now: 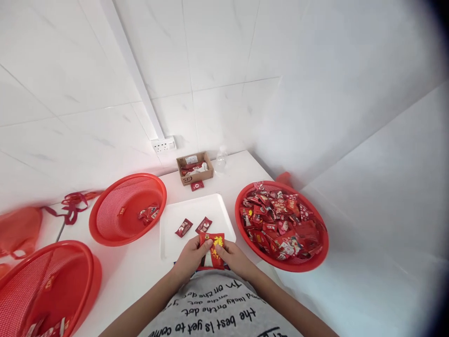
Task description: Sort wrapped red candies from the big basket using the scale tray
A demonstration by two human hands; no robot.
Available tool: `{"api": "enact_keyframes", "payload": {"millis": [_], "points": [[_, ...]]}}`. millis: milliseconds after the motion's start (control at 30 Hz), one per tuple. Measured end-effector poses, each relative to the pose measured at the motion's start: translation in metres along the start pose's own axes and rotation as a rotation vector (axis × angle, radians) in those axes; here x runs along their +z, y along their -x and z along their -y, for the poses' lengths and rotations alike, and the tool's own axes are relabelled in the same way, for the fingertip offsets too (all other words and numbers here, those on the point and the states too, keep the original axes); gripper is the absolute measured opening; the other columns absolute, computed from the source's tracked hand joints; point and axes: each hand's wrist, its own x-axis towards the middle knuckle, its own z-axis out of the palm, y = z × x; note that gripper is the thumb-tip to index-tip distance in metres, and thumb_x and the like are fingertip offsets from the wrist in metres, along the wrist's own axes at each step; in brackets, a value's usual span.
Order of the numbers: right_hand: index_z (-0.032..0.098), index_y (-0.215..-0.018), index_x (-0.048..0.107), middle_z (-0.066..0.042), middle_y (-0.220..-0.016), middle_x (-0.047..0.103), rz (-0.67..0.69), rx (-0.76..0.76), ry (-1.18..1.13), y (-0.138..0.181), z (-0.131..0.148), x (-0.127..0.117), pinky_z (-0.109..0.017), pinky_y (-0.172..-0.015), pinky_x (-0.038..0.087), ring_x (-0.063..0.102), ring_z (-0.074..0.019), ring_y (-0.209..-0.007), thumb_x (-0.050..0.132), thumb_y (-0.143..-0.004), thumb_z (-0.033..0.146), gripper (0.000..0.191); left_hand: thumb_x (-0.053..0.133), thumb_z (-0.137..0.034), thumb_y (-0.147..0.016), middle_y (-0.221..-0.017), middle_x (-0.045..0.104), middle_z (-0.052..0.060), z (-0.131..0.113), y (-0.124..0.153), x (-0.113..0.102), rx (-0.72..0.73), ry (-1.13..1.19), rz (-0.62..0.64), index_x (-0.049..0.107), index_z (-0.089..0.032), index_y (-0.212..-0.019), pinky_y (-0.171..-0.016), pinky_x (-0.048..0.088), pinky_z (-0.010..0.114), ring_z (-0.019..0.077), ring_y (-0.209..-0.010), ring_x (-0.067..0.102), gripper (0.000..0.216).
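Between my two hands is a red snack packet [218, 260] with yellow lettering, held close to my body over the front edge of a white tray [168, 215]. My left hand [192, 253] grips its left side, with the thumb on the front. On the right side, my right hand [235, 256] pinches it the same way. Two small dark red packets, a left one [184, 228] and a right one [204, 225], lie flat on the tray just beyond my hands.
To the right, a red basket [240, 224] is heaped with red packets. A red basket [115, 210] at left holds a few; another [89, 281] stands nearer. Behind the tray are a cardboard box [196, 177], a small red packet [197, 186] and a clear bottle [221, 160].
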Motion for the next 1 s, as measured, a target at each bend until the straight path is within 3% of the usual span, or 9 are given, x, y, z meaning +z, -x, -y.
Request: {"api": "enact_keyframes", "payload": {"millis": [100,233,367,533,833,1000], "points": [[0.013,-0.078,0.057,-0.001,-0.068,0.054,0.013,0.0,0.084,0.009,-0.007,-0.002,-0.024,-0.059,0.038,0.045,-0.0127,-0.061,0.044,-0.081,0.051,0.04,0.055,-0.044,-0.076,-0.082,0.068,0.004,0.002,-0.002,0.005,0.012,-0.01,-0.039,0.059,-0.014,-0.099,-0.071,0.047,0.032,0.0192,-0.072,0.061,0.038],[0.014,-0.065,0.053,0.002,-0.057,0.045,-0.068,0.015,0.143,0.013,-0.017,-0.002,-0.023,-0.052,0.033,0.038,-0.0102,-0.052,0.042,-0.081,0.051,0.042,0.053,-0.046,-0.077,-0.085,0.067,0.004,0.001,-0.003,0.011,0.021,-0.033,-0.031,0.057,-0.016,-0.102,-0.07,0.046,0.032,0.0194,-0.074,0.061,0.039],[0.014,-0.069,0.057,0.002,-0.059,0.046,-0.094,-0.014,0.143,0.013,-0.016,-0.006,-0.023,-0.053,0.033,0.037,-0.0103,-0.053,0.043,-0.08,0.05,0.04,0.05,-0.051,-0.077,-0.083,0.068,0.005,0.001,-0.003,0.014,-0.043,-0.071,0.018,0.061,-0.015,-0.097,-0.072,0.045,0.031,0.0199,-0.073,0.06,0.042],[0.013,-0.071,0.057,0.001,-0.056,0.046,-0.135,0.04,0.066,0.012,-0.013,-0.014,-0.023,-0.049,0.033,0.039,-0.011,-0.052,0.044,-0.078,0.055,0.044,0.051,-0.055,-0.074,-0.066,0.063,0.002,0.006,-0.004,0.015,-0.118,-0.222,0.062,0.064,-0.013,-0.087,-0.06,0.042,0.027,0.0162,-0.06,0.054,0.045],[0.012,-0.091,0.061,-0.003,-0.077,0.058,-0.108,0.036,-0.067,0.019,-0.015,-0.028,-0.026,-0.062,0.041,0.051,-0.015,-0.069,0.047,-0.079,0.053,0.045,0.05,-0.056,-0.074,-0.07,0.063,0.004,0.012,-0.013,0.026,-0.043,-0.26,0.133,0.062,-0.013,-0.088,-0.064,0.042,0.028,0.016,-0.062,0.053,0.047],[0.013,-0.088,0.06,-0.001,-0.072,0.056,-0.152,0.049,-0.032,0.019,-0.015,-0.03,-0.025,-0.059,0.039,0.047,-0.0125,-0.062,0.049,-0.078,0.051,0.041,0.045,-0.058,-0.076,-0.063,0.061,0.003,0.014,-0.014,0.025,-0.062,-0.364,0.143,0.061,-0.013,-0.082,-0.062,0.041,0.028,0.017,-0.061,0.053,0.048]]}}
